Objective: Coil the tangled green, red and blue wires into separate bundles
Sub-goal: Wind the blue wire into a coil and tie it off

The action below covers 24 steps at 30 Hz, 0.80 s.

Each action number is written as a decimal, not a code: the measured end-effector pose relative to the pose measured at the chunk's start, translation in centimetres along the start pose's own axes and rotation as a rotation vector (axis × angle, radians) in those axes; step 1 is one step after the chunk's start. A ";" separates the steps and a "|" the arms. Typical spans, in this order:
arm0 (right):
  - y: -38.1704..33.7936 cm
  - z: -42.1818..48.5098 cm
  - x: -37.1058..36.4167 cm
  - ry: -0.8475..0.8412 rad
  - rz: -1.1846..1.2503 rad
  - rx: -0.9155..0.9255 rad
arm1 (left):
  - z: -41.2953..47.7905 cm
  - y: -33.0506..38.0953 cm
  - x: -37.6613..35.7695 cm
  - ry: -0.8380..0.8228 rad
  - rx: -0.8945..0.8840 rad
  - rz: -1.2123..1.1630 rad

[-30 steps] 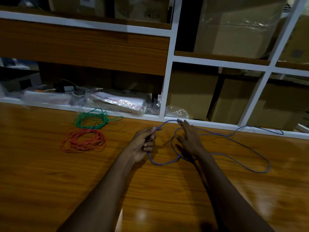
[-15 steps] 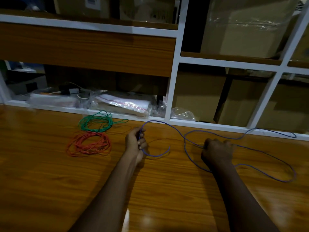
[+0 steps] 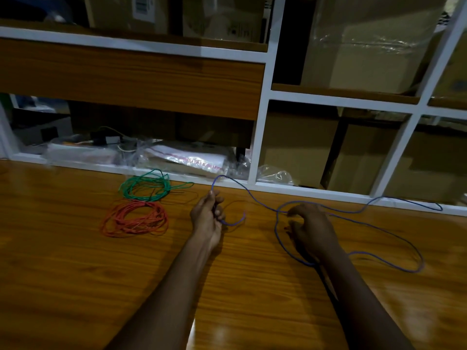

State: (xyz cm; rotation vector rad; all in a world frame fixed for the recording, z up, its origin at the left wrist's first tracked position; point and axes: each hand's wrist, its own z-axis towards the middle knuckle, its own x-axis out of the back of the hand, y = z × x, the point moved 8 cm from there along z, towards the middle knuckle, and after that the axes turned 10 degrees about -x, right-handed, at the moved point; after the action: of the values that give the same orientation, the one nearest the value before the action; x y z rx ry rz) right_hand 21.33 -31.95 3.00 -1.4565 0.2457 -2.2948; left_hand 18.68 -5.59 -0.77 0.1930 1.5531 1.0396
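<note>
A green wire coil [image 3: 145, 185] lies on the wooden table near the shelf edge. Just in front of it lies a red wire coil [image 3: 135, 218]. The blue wire [image 3: 366, 224] sprawls loose over the right half of the table in wide loops. My left hand [image 3: 208, 218] grips the blue wire near one end, with a short curved tail sticking out to the right. My right hand [image 3: 309, 228] sits further right with curled fingers pinching the blue wire where it crosses itself.
The wooden table [image 3: 75, 286] meets a white-framed shelf unit [image 3: 257, 147] at the back. Plastic bags [image 3: 192, 160] and small items fill the low left opening. Cardboard boxes [image 3: 353, 46] stand behind the frame on the right.
My left hand has stayed gripping the wire end. My right hand moved right and closed on the blue wire, drawing a length out between the two hands.
</note>
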 end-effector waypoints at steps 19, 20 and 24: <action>3.3 0.1 -2.0 -0.075 -0.312 -0.123 | -0.4 0.1 -0.1 0.009 -0.032 0.179; 2.8 0.0 -2.0 -0.084 -0.312 -0.100 | -0.6 0.1 0.2 0.038 -0.040 0.198; -0.6 -0.1 -1.2 -0.190 0.055 0.046 | -0.9 0.2 0.8 0.141 -0.036 0.068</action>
State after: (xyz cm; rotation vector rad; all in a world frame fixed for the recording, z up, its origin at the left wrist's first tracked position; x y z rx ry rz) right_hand 21.53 -30.92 2.11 -1.6109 0.1730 -2.0877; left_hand 17.63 -5.38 -1.33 0.1512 1.6630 1.1539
